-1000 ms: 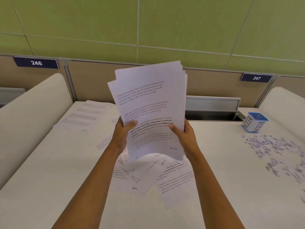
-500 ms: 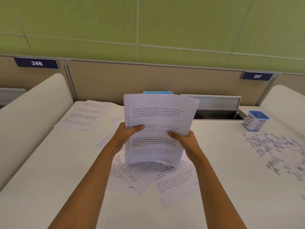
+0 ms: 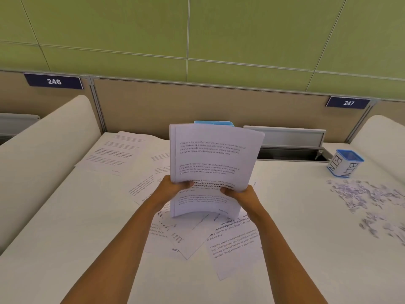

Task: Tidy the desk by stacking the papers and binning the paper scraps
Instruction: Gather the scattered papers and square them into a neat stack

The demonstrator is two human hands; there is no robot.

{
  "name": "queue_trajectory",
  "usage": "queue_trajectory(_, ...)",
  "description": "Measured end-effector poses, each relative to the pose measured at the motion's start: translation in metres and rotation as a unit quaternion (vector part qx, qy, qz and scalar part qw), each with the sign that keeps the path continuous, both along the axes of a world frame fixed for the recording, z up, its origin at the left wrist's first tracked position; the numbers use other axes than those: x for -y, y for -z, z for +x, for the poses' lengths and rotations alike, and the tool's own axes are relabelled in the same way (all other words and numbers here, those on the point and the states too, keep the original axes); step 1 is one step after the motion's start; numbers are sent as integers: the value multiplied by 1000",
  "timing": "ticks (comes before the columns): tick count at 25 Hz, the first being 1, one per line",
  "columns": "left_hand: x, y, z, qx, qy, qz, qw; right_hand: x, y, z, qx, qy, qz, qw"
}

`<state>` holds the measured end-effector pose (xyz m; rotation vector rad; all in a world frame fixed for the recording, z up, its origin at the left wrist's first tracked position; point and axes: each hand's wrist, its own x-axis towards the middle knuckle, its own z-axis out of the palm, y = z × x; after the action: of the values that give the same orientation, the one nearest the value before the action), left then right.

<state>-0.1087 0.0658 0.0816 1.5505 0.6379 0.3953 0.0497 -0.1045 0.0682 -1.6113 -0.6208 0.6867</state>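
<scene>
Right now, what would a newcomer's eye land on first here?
The stack of papers, held upright at centre by the left hand and right hand. Loose sheets lie fanned on the desk beneath it. At far right, paper scraps are scattered near the blue BIN cup.

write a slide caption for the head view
Left hand and right hand hold a paper stack upright above loose sheets on the desk; scraps lie near the bin.

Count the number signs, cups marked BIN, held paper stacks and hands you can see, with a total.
Number signs: 2, sign 246, sign 247
BIN cup: 1
Held paper stack: 1
Hands: 2, left hand, right hand
Total: 6
</scene>
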Motion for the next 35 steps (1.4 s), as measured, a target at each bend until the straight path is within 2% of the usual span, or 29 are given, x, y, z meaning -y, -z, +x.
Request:
queue_trajectory(2,-10,-7,8,-8,-4,-1,1000,-6,-10,7,9,14,-2,1000)
queue_trajectory(7,-48,-20,27,-9,-86,-83,993,-42,-33,25,21,27,6,999)
queue_trajectory(11,-87,-17,37,-29,-200,-45,978,-79,-43,39,-1,58,29,998)
queue_trajectory(14,-121,-6,34,-58,-295,17,954,-106,-50,54,-19,104,71,992)
queue_trajectory(16,-144,10,27,-122,-332,82,932,-124,-54,64,-28,125,98,987)
queue_trajectory(19,-174,35,18,-225,-352,145,897,-154,-54,80,-27,135,112,984)
queue_trajectory(23,-207,60,15,-284,-359,201,866,-192,-52,100,-34,139,116,983)
queue_trajectory(27,-245,81,10,-355,-378,258,815,-224,-49,111,-28,142,115,983)
queue_trajectory(31,-279,95,-10,-409,-404,263,775,-246,-47,114,-26,140,120,983)
queue_trajectory(35,-295,104,-26,-421,-420,218,774,-255,-43,115,-31,139,126,982)
